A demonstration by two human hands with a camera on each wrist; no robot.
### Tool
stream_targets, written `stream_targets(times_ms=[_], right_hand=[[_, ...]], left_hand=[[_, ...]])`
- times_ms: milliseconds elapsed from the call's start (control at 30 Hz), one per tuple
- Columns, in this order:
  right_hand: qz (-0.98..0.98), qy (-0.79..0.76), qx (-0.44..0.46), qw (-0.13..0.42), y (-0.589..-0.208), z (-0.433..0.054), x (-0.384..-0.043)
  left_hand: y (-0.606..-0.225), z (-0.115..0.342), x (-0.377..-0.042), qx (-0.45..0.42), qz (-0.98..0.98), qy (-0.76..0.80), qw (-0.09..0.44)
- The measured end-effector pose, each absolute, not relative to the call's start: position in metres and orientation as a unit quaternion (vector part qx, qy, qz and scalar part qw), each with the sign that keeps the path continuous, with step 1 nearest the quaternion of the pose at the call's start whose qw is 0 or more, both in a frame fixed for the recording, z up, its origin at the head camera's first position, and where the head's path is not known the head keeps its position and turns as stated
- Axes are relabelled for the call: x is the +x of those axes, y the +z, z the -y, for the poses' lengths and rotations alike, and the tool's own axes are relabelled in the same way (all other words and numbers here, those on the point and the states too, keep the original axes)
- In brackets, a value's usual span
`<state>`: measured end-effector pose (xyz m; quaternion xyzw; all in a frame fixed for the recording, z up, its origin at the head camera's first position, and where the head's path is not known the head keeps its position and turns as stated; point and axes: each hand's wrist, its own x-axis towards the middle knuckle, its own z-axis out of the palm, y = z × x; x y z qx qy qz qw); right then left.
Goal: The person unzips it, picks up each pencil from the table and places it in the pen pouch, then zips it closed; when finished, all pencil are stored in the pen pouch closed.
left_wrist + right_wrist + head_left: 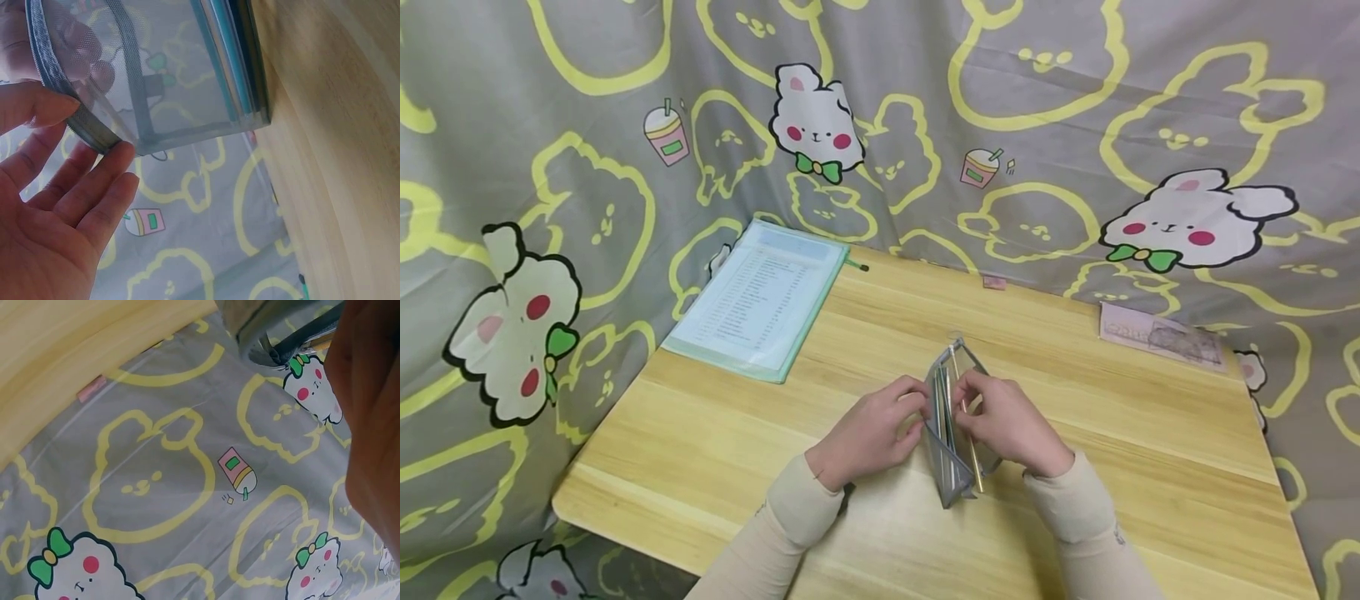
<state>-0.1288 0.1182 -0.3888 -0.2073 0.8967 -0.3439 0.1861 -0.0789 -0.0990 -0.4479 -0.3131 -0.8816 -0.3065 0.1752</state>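
Note:
A grey mesh zip pouch (pixel 947 493) stands on the wooden table, its top spread open toward the head camera. My left hand (pixel 880 429) pinches the pouch's zippered edge between thumb and fingers; the left wrist view shows this grip up close. Inside, several slim blue, dark and pale sticks (pixel 228 62) lie side by side along the bottom. At the pouch mouth my right hand (pixel 1003 417) has its thumb and fingertips together on a thin gold-coloured stick (pixel 976 462), which slants along the opening. The right wrist view catches only part of that hand (pixel 375 425).
A pale green-edged clear folder (pixel 760 292) with a printed list lies at the back left, a small green-and-black tip beside it. Toward the back right is a pinkish printed card (pixel 1161 336). A small pink piece (pixel 994 283) sits near the patterned curtain (pixel 910 50) behind the table.

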Motion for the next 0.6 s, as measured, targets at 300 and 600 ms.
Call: stream_targets(times_ms=[300,600], right_hand=[[-0.895,-0.358,-0.192,0.187,-0.3915,-0.1133,-0.1276],[-0.899,-0.356,-0.185,0.174,-0.3973,-0.1121,-0.1269]], left_hand=[[-0.4463,0.0996,-0.0771,-0.311,0.883,-0.301,0.181],[-0.4475,0.1,-0.0764,-0.31,0.885,-0.3,0.176]])
